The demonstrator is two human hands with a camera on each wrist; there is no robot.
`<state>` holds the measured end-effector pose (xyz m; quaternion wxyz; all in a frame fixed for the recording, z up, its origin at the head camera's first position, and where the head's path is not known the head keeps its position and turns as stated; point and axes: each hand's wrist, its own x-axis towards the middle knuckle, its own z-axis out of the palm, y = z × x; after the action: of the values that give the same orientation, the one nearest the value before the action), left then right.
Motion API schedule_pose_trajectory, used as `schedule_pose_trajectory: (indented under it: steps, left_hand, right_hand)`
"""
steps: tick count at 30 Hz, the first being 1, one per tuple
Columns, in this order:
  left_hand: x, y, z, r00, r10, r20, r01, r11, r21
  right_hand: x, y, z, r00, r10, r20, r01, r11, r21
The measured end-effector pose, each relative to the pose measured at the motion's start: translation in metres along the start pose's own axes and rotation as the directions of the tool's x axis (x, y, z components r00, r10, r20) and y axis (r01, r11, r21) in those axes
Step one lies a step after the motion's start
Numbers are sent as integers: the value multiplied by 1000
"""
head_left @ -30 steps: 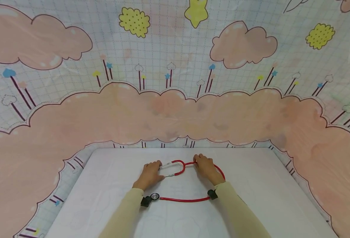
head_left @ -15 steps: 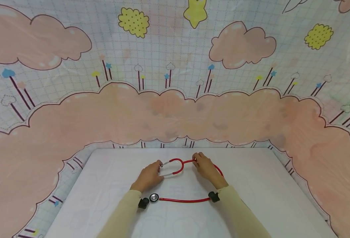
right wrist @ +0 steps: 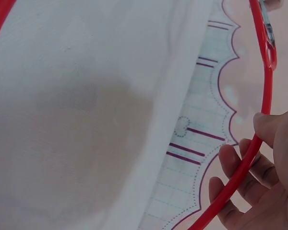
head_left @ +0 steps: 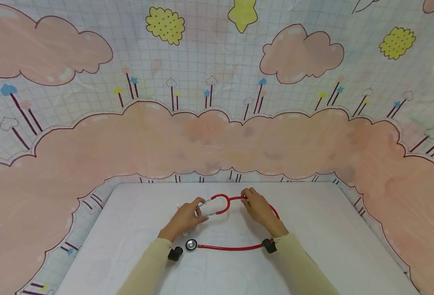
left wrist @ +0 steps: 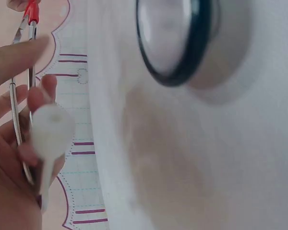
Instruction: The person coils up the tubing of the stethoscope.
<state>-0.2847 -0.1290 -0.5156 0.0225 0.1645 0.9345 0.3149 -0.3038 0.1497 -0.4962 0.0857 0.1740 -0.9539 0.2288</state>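
Just now, the left hand (head_left: 183, 218) had widened its grip around the silver metal ear tubes (head_left: 210, 214) of a red flexible-tubed stethoscope (head_left: 228, 202), baring more metal; the right hand (head_left: 261, 208) pinched its tubing, the round chest piece (head_left: 191, 244) lying on the white counter (head_left: 331, 233).

Behind and around the white worktop (head_left: 349, 241) spreads a pale, gridded backdrop (head_left: 209, 53), printed with peach clouds (head_left: 301, 55), a yellow star (head_left: 242, 15), dotted yellow shapes (head_left: 165, 26), dark stalks (head_left: 23, 114) and a broad, scalloped peach band (head_left: 217, 143).
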Motion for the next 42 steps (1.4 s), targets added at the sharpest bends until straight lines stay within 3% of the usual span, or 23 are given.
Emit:
schedule_pose_trajectory:
  steps: [10,19,32,36,42]
  left_hand:
    - [-6,13,-6,995,13,-94,-13,1000,1]
    - [-13,12,-10,991,9,-131,-12,1000,-19]
    - [-20,10,-14,988,19,-154,-25,999,-39]
    - [-22,11,-16,987,15,-159,-17,1000,-12]
    - [-25,8,-14,984,10,-178,-8,1000,13]
  right_hand:
    - [-7,3,1,1000,6,-29,-6,1000,10]
    - [-11,14,-2,997,26,-76,-26,1000,10]
    - [-18,24,-7,988,130,-81,-126,991,51]
    - [-22,25,-9,990,104,-99,-97,992,80]
    - [-29,20,-13,981,1,-193,10,998,60]
